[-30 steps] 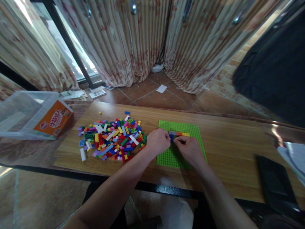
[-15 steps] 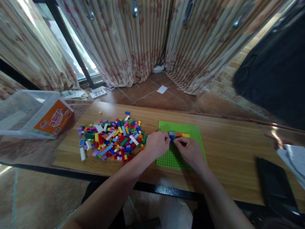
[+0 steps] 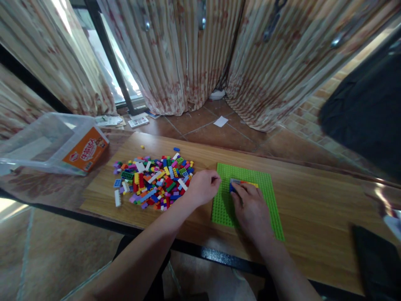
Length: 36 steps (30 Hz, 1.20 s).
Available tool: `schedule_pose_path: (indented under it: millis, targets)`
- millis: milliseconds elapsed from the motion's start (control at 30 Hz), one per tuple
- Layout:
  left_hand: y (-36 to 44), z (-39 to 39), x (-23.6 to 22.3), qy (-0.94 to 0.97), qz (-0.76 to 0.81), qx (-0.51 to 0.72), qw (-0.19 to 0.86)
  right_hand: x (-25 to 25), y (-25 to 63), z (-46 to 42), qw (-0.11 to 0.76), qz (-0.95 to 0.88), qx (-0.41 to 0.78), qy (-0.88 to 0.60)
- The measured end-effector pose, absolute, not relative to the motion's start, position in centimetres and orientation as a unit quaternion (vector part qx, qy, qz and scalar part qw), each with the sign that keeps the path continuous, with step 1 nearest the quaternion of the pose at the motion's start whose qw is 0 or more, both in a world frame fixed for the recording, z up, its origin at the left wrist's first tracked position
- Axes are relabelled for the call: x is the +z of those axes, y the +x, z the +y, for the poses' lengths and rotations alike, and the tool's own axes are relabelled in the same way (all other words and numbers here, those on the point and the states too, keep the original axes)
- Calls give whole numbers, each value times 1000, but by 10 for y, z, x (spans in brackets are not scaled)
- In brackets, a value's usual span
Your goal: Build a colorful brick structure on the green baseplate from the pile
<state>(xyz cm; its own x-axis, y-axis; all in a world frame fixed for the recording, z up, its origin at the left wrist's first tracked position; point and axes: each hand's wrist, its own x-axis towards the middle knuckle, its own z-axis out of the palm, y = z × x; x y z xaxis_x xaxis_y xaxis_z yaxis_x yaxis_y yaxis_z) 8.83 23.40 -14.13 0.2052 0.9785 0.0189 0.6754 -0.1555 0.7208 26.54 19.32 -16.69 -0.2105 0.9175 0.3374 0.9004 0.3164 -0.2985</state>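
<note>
A green studded baseplate (image 3: 224, 211) lies on the wooden table. On it runs a short row of bricks, with a yellow one (image 3: 255, 185) at the right end and part of the row hidden by my fingers. A blue brick (image 3: 231, 187) sits at the row's left end. My right hand (image 3: 250, 205) reaches over the row, its thumb and fingertips closed at the blue brick. Just left of the plate, my left hand (image 3: 204, 187) hovers with curled fingers pressed together; whatever they may hold is hidden. It is beside the loose brick pile (image 3: 156, 184).
A clear plastic bin (image 3: 56, 146) with an orange label stands at the far left. Two stray bricks, one yellow (image 3: 142, 146) and one blue (image 3: 176, 149), lie behind the pile. A dark flat object (image 3: 374, 255) rests at the right, and curtains (image 3: 188, 62) hang beyond the table.
My left hand has drawn away leftward from the blue brick to the plate's edge. My right hand has come forward over the row. The whole view has shifted slightly.
</note>
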Motion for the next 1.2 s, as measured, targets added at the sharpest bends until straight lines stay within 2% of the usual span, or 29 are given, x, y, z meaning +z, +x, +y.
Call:
schedule_pose_path:
  millis: [200, 433, 867, 1200]
  targets:
    - [86, 232, -134, 714, 590, 244, 288, -173, 257, 185, 164, -788, -66, -590]
    - [78, 230, -127, 706, 591, 263, 289, -178, 252, 180, 157, -787, -110, -586]
    - [24, 252, -118, 652, 648, 324, 224, -188, 276, 204, 255, -797, -31, -547]
    - [26, 251, -117, 651, 653, 322, 216, -186, 264, 200, 275, -796, -72, -535]
